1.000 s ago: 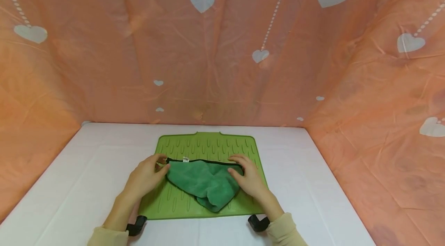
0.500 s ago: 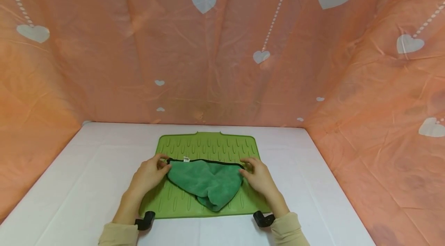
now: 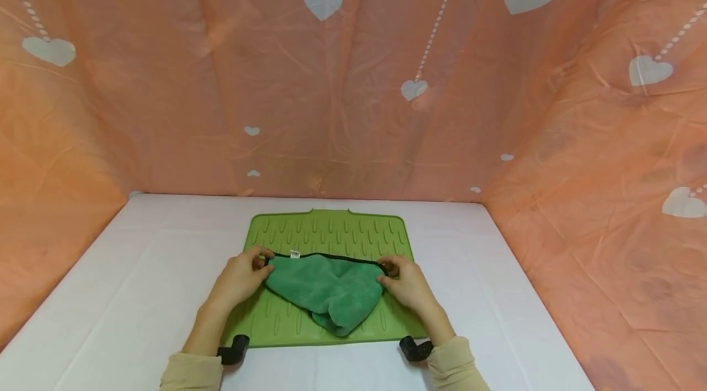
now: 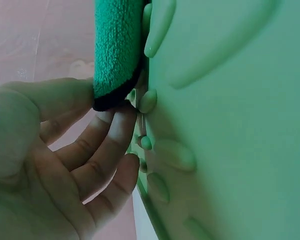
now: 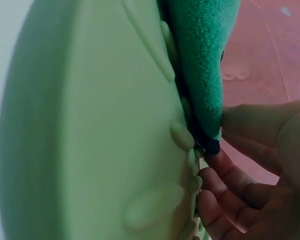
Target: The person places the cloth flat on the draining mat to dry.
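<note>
A green plush cloth (image 3: 326, 286) with black edging and a small white tag (image 3: 295, 254) lies folded on a green ridged mat (image 3: 276, 336). Its dark-edged side runs across the far side, and the near part narrows to a rounded, bunched tip. My left hand (image 3: 240, 277) pinches the left corner; in the left wrist view the thumb lies on the cloth (image 4: 117, 50) and the fingertips reach beneath its black edge. At the right corner, my right hand (image 3: 410, 283) pinches the cloth (image 5: 205, 65), thumb on the upper face and fingers under the edge.
The mat lies on a white-covered table (image 3: 138, 293). Orange sheeting (image 3: 353, 102) with white hearts encloses the back and both sides. Black wrist-worn devices (image 3: 234, 350) show beneath each wrist, near the mat's front edge.
My right hand has drawn outward from over the cloth to its right corner and pinched it. The left hand has closed in slightly on the left corner. The cloth has barely moved.
</note>
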The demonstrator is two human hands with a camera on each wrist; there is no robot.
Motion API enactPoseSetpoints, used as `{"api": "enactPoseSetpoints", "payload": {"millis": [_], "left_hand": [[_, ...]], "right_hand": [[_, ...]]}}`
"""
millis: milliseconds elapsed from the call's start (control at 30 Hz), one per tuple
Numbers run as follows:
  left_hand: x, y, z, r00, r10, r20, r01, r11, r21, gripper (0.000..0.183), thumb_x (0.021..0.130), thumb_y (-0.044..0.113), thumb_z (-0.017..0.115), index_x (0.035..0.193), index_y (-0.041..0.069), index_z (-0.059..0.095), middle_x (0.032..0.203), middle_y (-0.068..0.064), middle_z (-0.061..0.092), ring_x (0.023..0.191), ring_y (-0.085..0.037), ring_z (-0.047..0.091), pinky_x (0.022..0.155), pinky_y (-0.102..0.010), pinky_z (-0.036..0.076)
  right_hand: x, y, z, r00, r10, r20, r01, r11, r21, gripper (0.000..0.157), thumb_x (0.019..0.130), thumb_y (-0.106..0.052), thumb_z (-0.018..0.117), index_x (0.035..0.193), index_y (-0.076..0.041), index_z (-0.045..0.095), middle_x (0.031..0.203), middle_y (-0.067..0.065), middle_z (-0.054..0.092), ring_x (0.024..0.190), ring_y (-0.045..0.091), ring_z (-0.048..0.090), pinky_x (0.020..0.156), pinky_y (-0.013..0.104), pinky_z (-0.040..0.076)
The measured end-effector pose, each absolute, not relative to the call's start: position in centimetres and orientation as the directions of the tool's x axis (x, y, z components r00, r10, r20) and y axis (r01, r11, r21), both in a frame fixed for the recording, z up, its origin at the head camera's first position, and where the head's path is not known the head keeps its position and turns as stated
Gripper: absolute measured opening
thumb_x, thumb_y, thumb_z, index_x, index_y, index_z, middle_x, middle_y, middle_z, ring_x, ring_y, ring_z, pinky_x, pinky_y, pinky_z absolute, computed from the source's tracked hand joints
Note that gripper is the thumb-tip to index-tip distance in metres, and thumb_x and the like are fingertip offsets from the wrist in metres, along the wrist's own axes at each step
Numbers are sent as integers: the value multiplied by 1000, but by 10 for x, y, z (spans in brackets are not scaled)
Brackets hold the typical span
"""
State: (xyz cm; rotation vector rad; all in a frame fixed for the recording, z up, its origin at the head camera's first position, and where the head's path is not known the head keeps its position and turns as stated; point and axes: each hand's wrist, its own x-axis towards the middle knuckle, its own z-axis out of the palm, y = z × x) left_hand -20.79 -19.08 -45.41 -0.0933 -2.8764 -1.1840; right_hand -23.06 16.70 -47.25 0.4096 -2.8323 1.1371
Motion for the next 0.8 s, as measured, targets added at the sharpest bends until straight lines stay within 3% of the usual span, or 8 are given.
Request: {"api": "enactPoseSetpoints", "payload": {"millis": [300,567,800], "left_hand": [[-205,-190,-454,-995,47,83,93,685,723,19,98,5,69,116,3,72,105,-17,72,102,-37,69,85,-55,57],[-205,-188,-450,-995,25,93,88,632,770,22,98,4,67,120,0,70,106,-16,69,98,-33,71,75,-43,59],[-208,-185,-444,-994,-10,106,81,576,814,25,101,5,64,126,1,68,113,-19,68,98,-31,70,72,-36,57]], "right_hand": [[-228,167,-474,-959,-245,144,-277,698,-661,18,89,-1,80,105,-7,76,99,4,68,93,22,64,83,42,55],[-230,169,-471,-968,-190,161,-247,641,-727,13,94,-4,75,106,-8,77,98,3,74,93,22,69,83,41,57],[-233,170,-467,-985,-110,132,-169,478,-862,17,99,-4,69,115,-4,74,105,9,71,95,21,67,79,33,57]]}}
